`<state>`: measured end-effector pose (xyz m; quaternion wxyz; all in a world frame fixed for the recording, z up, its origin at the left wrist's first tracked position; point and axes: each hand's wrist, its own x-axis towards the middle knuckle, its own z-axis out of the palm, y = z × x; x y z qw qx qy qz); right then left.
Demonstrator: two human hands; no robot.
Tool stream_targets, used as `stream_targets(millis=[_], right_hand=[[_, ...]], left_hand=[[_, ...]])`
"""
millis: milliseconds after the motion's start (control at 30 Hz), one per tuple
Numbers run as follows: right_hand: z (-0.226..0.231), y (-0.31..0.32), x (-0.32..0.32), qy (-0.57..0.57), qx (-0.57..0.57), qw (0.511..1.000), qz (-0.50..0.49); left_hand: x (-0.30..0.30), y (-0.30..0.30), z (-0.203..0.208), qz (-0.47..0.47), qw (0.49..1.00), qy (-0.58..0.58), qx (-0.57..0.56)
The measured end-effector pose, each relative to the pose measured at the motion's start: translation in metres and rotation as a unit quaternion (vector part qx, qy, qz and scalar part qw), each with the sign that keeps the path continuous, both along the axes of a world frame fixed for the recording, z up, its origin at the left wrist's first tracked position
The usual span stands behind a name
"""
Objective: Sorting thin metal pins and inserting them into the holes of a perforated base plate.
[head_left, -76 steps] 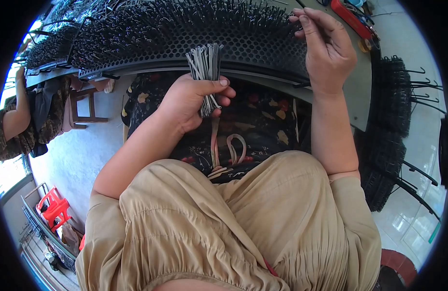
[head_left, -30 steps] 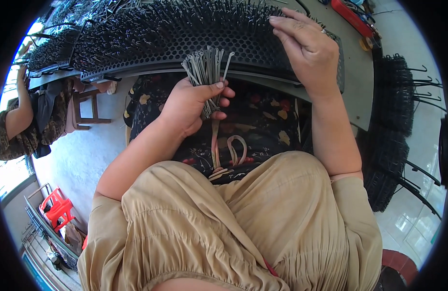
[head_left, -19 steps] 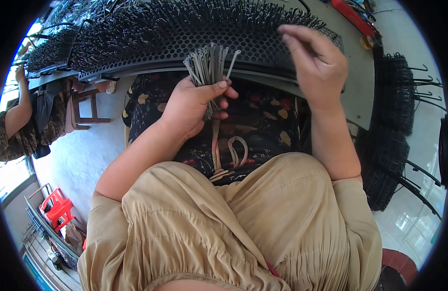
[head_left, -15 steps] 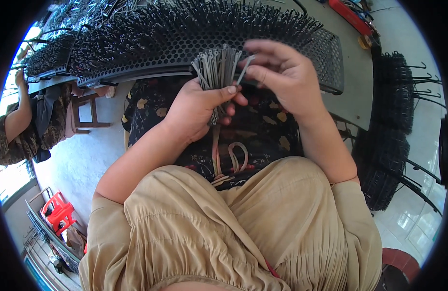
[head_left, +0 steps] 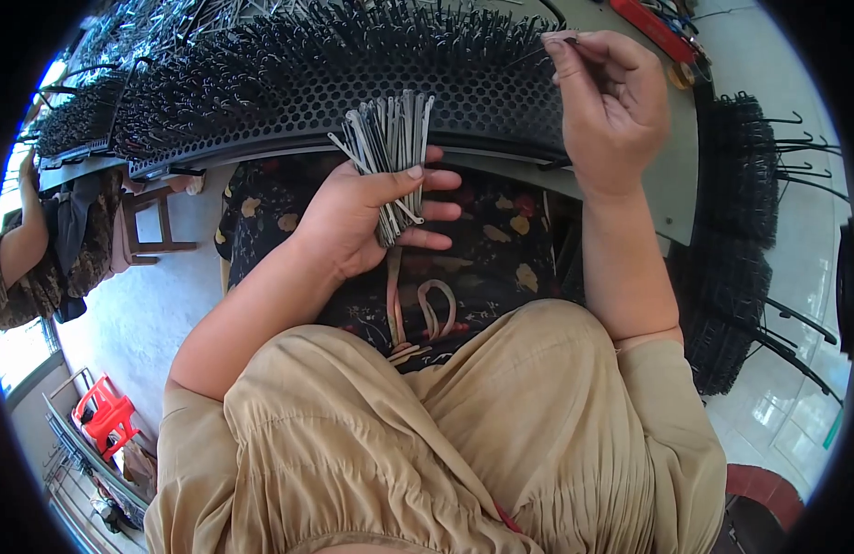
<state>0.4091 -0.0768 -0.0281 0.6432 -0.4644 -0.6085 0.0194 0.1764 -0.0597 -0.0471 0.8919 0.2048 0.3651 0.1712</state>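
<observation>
My left hand (head_left: 353,208) is closed round a bundle of thin grey metal strips (head_left: 390,138) with small eyelets at their ends. Its thumb lies across the bundle, and the other fingertips show past its right side. Up at the right, my right hand (head_left: 616,111) pinches a thin, dark metal strip (head_left: 526,58) between thumb and forefinger, over the right end of a black perforated rack (head_left: 501,115). Many dark strips (head_left: 353,37) stand upright in the rack's holes, with looped tops.
A grey table (head_left: 678,157) carries the rack. Black hooked racks (head_left: 736,185) hang at the right, their hooks sticking out. A red tool (head_left: 653,28) lies at the far right. Another person's arm (head_left: 25,226), a wooden stool (head_left: 163,222) and a red plastic chair (head_left: 106,417) are at the left.
My right hand has moved up and right, away from the bundle to the rack's right end, taking one strip. My left hand, with the bundle, has shifted slightly left and its fingers have straightened.
</observation>
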Motion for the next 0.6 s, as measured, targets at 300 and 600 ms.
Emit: stream_targets(millis=[300,600], right_hand=[[-0.003,0.008,-0.007,-0.106,-0.084,0.989,-0.052],[0.024,0.007,-0.01,-0.346,-0.039,0.923,-0.163]], left_hand=[[-0.001,-0.001,-0.008,0.037,0.999,0.0,-0.009],[-0.003,-0.003,-0.016,0.004,0.993,0.074,0.092]])
